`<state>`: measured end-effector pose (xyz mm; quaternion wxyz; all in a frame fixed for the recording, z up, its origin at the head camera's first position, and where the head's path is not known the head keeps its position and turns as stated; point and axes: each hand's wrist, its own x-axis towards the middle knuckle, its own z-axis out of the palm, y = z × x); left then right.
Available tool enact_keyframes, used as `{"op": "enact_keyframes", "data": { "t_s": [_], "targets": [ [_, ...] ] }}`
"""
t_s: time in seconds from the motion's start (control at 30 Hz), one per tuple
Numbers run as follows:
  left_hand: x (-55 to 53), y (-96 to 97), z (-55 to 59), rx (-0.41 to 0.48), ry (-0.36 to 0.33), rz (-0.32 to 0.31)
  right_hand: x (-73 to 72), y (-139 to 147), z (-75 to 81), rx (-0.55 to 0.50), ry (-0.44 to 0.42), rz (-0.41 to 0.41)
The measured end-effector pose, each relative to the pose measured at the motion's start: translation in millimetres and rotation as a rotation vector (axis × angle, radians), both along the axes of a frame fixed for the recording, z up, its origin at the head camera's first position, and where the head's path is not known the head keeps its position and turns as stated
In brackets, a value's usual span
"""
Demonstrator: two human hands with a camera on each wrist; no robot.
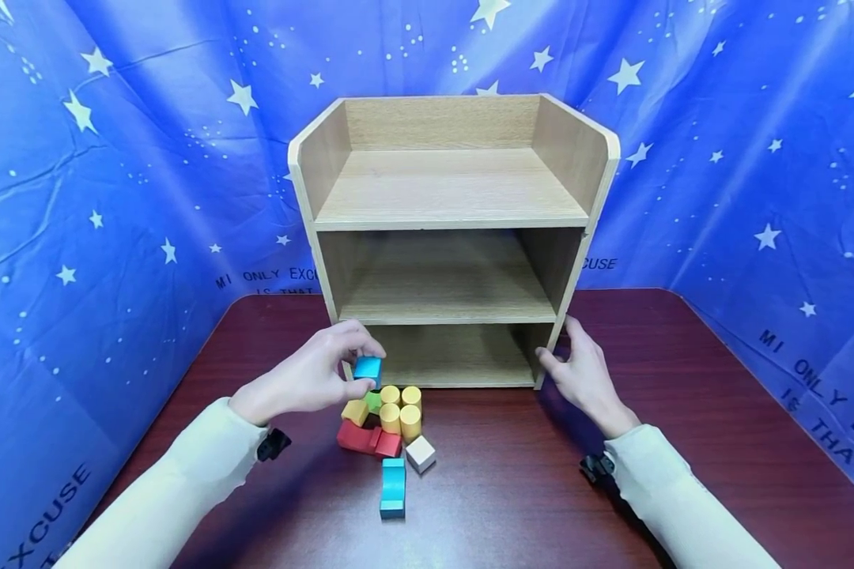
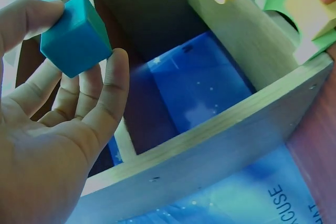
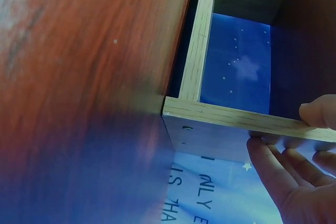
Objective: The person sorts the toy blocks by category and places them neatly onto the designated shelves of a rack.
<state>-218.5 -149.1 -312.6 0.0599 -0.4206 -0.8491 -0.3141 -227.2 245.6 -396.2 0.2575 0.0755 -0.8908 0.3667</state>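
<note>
I report from my remote post: the left hand (image 1: 320, 367) pinches a plain blue cube-shaped block (image 1: 368, 370) between thumb and fingertips; the block is held off the table (image 1: 505, 490), before the lower left corner of a pale three-tier wooden shelf unit (image 1: 455, 190); the left wrist view shows it apart from the other pieces; I judge this light pinch suits flat faces and leaves much of the block exposed.

The right hand (image 1: 583, 379) grips the unit's right side panel (image 3: 210, 111) low down, thumb at its front edge and inner side, fingers against its outer face; in my judgement this steadies the unit, which stands towards the table's far edge.

Between the unit's front edge and the viewer, left of its middle, I note a close group: four yellow cylinders (image 1: 390, 419), upright; a green block (image 1: 373, 401), partly hidden; a yellow block (image 1: 355, 411); red blocks (image 1: 359, 436); a whitish cube (image 1: 421, 454) sits just beside them; a blue block with a curved hollow (image 1: 393, 486) lies nearest the viewer; such grouping probably keeps every piece within the left hand's reach; the table's near edge is out of view.
</note>
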Motion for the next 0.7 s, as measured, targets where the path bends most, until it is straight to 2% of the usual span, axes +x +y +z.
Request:
{"op": "enact_keyframes", "data": {
  "t_s": [0.3,0.6,0.7],
  "targets": [
    [-5.9,8.4,18.7,-0.023,0.077,-0.014,-0.4,-1,-0.7,-0.002,0.007,0.001],
    [-8.5,23.9,50.1,-0.026,0.145,-0.055,0.5,-1,0.7,0.003,0.003,-0.005],
    [-9.0,29.5,59.5,-0.019,0.146,-0.078,0.2,-2,1.1,0.002,0.002,-0.002]
  ]
}}
